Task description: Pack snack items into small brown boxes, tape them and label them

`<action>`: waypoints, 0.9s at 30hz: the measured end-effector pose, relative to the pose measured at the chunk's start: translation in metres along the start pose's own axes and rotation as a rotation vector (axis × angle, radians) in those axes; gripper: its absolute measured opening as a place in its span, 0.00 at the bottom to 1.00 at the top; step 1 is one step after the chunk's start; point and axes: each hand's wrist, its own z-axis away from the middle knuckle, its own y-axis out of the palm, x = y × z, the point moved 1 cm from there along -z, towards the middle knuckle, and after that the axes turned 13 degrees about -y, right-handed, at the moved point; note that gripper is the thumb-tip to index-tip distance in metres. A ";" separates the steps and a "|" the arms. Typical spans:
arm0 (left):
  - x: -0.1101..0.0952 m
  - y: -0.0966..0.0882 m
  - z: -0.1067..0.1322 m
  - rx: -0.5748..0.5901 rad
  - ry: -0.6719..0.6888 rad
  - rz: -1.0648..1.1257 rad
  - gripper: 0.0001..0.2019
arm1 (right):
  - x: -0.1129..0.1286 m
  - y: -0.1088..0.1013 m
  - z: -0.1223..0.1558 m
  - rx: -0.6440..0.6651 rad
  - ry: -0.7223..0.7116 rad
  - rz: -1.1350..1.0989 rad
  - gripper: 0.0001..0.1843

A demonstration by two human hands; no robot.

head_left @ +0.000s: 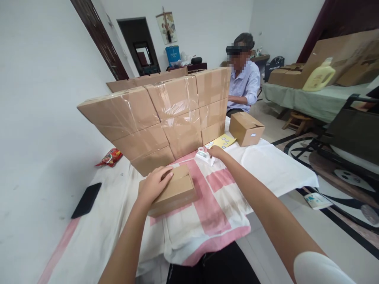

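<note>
A small closed cardboard box (174, 191) lies in front of me on the pink-and-white cloth (204, 205). My left hand (155, 183) rests on its top left part, fingers stretched out and thumb apart. Farther right, my right hand (216, 152) has its fingers closed at the right end of a white tape dispenser (204, 157), which is by the foot of the stacked boxes. Part of my right fingers is hidden. Just beyond that hand lies a yellow sheet with white stickers (225, 140).
A wall of taped cardboard boxes (177, 106) stands across the table. Another carton (247, 128) sits at the right. On the left are a black phone (87, 200) and a red packet (110, 157). A person (244, 81) sits behind the boxes.
</note>
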 end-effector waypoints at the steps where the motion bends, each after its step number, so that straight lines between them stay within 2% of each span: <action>1: 0.002 0.000 0.000 0.000 0.024 0.028 0.22 | 0.002 0.000 0.000 0.025 -0.002 0.008 0.17; 3: 0.006 0.001 -0.001 -0.004 0.033 0.072 0.22 | 0.004 0.001 0.000 0.073 0.011 0.028 0.16; 9: 0.012 0.004 -0.003 0.002 -0.053 0.109 0.25 | 0.014 0.006 -0.006 0.135 0.083 0.157 0.19; 17: 0.026 0.011 -0.014 -0.004 0.072 0.353 0.23 | 0.027 0.012 -0.005 0.116 0.048 0.279 0.20; 21: 0.032 0.016 -0.020 -0.013 0.082 0.411 0.21 | 0.025 0.015 0.002 0.082 0.030 0.336 0.20; 27: 0.029 0.015 -0.018 -0.016 0.078 0.399 0.18 | 0.030 0.020 0.011 -0.047 -0.016 0.426 0.21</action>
